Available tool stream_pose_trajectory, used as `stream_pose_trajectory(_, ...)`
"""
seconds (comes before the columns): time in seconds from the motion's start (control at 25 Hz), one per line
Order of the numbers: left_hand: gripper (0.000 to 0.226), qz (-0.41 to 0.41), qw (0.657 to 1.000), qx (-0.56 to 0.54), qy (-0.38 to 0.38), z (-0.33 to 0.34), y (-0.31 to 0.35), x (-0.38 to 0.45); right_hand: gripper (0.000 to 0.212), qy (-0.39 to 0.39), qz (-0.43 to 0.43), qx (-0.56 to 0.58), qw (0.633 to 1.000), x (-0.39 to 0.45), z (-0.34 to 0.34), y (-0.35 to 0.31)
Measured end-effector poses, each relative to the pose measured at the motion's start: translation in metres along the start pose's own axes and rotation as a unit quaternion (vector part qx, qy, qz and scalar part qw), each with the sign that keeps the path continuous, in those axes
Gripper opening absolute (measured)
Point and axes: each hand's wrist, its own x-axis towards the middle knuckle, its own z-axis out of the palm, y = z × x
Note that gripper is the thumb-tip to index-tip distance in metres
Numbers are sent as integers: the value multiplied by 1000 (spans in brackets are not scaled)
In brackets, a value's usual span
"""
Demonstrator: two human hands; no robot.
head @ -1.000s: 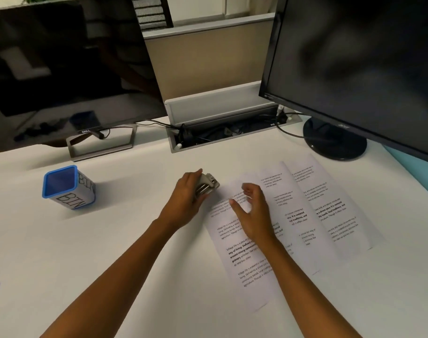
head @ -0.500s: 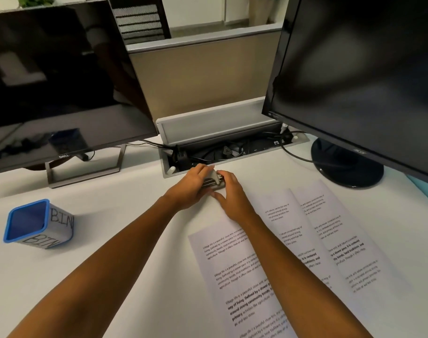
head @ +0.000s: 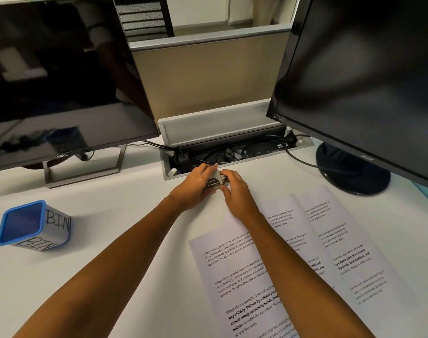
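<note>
A small grey stapler (head: 216, 182) sits between my two hands at the top corner of the printed sheets (head: 291, 259), just in front of the open cable tray. My left hand (head: 195, 185) grips the stapler from the left, fingers curled over its top. My right hand (head: 234, 189) pinches the stapler's right end with fingertips and thumb, its wrist lying over the papers. The three overlapping sheets fan out to the right on the white desk (head: 110, 276). The stapler's mouth and the paper corner are hidden by my fingers.
A blue-rimmed cup marked BIN (head: 35, 226) stands at the left. A Dell monitor (head: 61, 76) and its stand fill the back left; a second monitor (head: 368, 81) with a round base (head: 351, 172) the back right. The cable tray (head: 232, 152) holds plugs and wires.
Both hands with the stapler have reached farther from me, toward the cable tray. My right hand left the paper and came onto the stapler's end. The view moved closer and tilted up.
</note>
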Motion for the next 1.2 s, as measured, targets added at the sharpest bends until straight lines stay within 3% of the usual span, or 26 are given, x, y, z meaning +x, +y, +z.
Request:
stream_pose_trajectory(0.2, 77, -28, 999, -16, -15, 1, -1, 2, 42, -13, 17, -1, 1000, -1, -1, -3)
stream_pose_trajectory(0.32, 92, -70, 997, -15, -22, -3, 5, -2, 50, 0, 37, 17, 999, -7, -9, -6)
stream_pose_trajectory(0.4, 96, -114, 993, -22, 24, -1, 16, -14, 52, 38, 47, 28, 998, -16, -18, -6)
stream_pose_trajectory(0.52, 85, -185, 970, -85, 132, 8, 41, -54, 51, 90, 49, 39, 994, -45, -35, -5)
stream_pose_trajectory(0.64, 80, -246, 944, -109, 193, 24, 68, -107, 55, 111, 71, 52, 990, -92, -49, 0)
stream_pose_trajectory(0.88, 103, -415, 899, -85, 111, 52, 112, -180, 96, 67, 156, -106, 980, -188, -66, 14)
stream_pose_trajectory(1.0, 95, -444, 891, -66, 68, 52, 131, -186, 110, 62, 177, -167, 968, -218, -59, 8)
stream_pose_trajectory(1.08, 82, -462, 876, -115, 80, 49, 143, -184, 115, 45, 203, -186, 960, -225, -53, 5)
stream_pose_trajectory(1.2, 74, -500, 822, -252, 99, 44, 159, -181, 118, 20, 231, -214, 949, -229, -50, 2)
